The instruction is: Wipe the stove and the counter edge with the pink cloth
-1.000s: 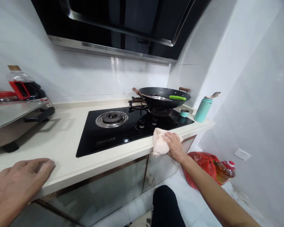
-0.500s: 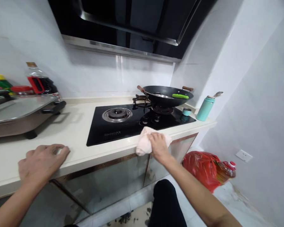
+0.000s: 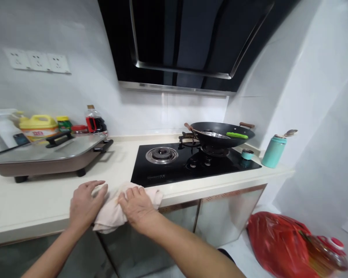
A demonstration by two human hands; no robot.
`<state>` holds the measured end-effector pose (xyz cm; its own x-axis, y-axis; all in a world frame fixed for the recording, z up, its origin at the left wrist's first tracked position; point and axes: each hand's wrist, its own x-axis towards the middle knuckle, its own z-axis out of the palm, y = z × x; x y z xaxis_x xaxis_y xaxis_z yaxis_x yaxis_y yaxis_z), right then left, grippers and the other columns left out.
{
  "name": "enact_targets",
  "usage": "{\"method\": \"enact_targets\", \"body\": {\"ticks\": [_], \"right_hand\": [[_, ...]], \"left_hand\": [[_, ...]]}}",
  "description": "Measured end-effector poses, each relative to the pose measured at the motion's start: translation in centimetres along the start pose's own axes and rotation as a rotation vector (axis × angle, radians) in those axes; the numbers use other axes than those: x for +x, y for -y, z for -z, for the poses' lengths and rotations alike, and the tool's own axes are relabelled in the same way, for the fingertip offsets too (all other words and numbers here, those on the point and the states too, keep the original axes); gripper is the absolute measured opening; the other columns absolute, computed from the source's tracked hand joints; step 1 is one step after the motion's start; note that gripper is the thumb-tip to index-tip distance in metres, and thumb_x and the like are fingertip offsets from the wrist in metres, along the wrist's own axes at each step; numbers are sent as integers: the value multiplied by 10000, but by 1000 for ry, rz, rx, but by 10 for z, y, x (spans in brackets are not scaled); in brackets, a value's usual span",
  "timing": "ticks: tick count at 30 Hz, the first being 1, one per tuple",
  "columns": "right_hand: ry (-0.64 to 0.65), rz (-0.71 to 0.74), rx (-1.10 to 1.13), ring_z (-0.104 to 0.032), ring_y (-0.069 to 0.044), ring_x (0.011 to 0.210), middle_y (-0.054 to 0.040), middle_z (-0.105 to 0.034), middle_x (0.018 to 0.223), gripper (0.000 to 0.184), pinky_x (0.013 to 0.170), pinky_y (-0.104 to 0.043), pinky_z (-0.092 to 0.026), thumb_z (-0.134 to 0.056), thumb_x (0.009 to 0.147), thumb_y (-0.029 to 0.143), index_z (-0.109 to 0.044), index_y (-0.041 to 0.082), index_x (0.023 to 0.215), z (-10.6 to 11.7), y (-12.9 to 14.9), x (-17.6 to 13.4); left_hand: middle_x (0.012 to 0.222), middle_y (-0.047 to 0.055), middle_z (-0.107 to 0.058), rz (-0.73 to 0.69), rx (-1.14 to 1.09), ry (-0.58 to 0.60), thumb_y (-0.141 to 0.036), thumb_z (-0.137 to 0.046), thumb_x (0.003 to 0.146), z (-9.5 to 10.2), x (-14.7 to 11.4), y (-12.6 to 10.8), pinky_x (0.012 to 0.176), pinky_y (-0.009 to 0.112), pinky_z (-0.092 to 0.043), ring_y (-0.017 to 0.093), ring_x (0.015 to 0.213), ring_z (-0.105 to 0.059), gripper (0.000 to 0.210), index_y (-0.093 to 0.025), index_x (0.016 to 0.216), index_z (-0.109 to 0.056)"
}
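Note:
A pale pink cloth lies bunched over the front edge of the counter, just left of the black gas stove. My right hand presses down on it with bent fingers gripping the fabric. Right beside the cloth, my left hand hovers at the counter edge, thumb and fingers apart and holding nothing. A black wok with wooden handles sits on the right burner, a bright green handle resting inside it.
A lidded electric pan stands at left, with bottles and a yellow jug behind. A turquoise bottle and its small cup stand at right. The range hood hangs above; a red bag is on the floor.
My right hand has wiped the cloth leftward along the counter's front edge, from before the stove to beside my left hand. The view has turned left and up.

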<state>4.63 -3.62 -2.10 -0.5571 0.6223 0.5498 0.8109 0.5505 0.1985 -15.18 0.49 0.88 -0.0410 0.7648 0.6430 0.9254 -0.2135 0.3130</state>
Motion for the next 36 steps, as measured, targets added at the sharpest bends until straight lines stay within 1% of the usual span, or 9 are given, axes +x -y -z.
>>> {"method": "enact_targets", "body": {"ticks": [3, 7, 10, 13, 17, 22, 27, 30, 36], "right_hand": [[76, 26, 82, -574, -305, 1088, -188, -636, 1221, 647, 955, -473, -493, -724, 905, 364, -478, 71, 1427, 4, -3, 1], [176, 138, 270, -521, -327, 1293, -221, -569, 1438, 949, 1100, -463, -437, -884, 741, 443, -442, 78, 1498, 23, -27, -9], [184, 209, 438, -491, -277, 1381, -126, -548, 1521, 869, 1175, -461, -369, -809, 815, 574, -454, 240, 1534, 44, -73, -36], [1, -43, 357, -475, -312, 1414, -114, -553, 1527, 538, 1199, -567, -296, -696, 914, 580, -642, 291, 1365, 56, -144, -83], [-280, -482, 169, -598, -290, 1216, -119, -691, 1267, 352, 1082, -520, -413, -498, 1014, 462, -755, 251, 1131, 51, -234, -152], [-183, -653, 4, -594, -311, 1168, -139, -666, 1244, 473, 1005, -502, -462, -409, 1018, 520, -760, 217, 1113, 38, -266, -184], [-58, -675, 18, -615, -306, 1107, -104, -684, 1222, 569, 969, -476, -486, -331, 1008, 605, -775, 251, 1045, 30, -271, -190], [-10, -708, 50, -624, -325, 1105, -109, -696, 1210, 629, 955, -487, -500, -287, 982, 642, -774, 250, 1057, 22, -285, -198], [34, -753, 86, -642, -377, 1087, -133, -720, 1206, 675, 922, -531, -516, -308, 905, 701, -796, 261, 1060, 15, -300, -205]], "left_hand": [[1301, 140, -655, -267, -171, -150, -548, -483, 958, -5, -24, -10, 1114, 480, -474, 311, 1264, -591, 474, -203, 1232, -660], [1486, 137, -575, -629, -132, 25, -646, -536, 957, -15, -53, -36, 1096, 447, -490, 306, 1338, -559, 639, -252, 1460, -530], [1458, 142, -613, -698, 40, 170, -706, -647, 875, -17, -58, -49, 1082, 481, -473, 338, 1334, -551, 792, -249, 1505, -501], [1516, 153, -565, -654, 223, 276, -570, -837, 766, -11, -58, -61, 1091, 532, -440, 384, 1382, -489, 832, -271, 1482, -538], [1480, 163, -571, -511, 328, 364, -407, -923, 691, -6, -61, -91, 1049, 550, -455, 411, 1326, -507, 874, -269, 1467, -547], [1483, 180, -558, -539, 268, 433, -447, -891, 728, -39, -74, -157, 1084, 592, -413, 426, 1331, -497, 893, -253, 1503, -492], [1242, 138, -675, -729, 188, 215, -335, -498, 1033, -97, -94, -249, 987, 514, -447, 307, 1135, -600, 392, -210, 1397, -573], [1142, 121, -678, -821, 186, 20, -297, -434, 1045, -121, -100, -281, 933, 508, -449, 301, 1056, -609, 354, -197, 1333, -615], [1070, 98, -650, -934, 127, -97, -322, -451, 1040, -124, -99, -240, 852, 434, -436, 242, 937, -589, 369, -216, 1358, -606]]}}
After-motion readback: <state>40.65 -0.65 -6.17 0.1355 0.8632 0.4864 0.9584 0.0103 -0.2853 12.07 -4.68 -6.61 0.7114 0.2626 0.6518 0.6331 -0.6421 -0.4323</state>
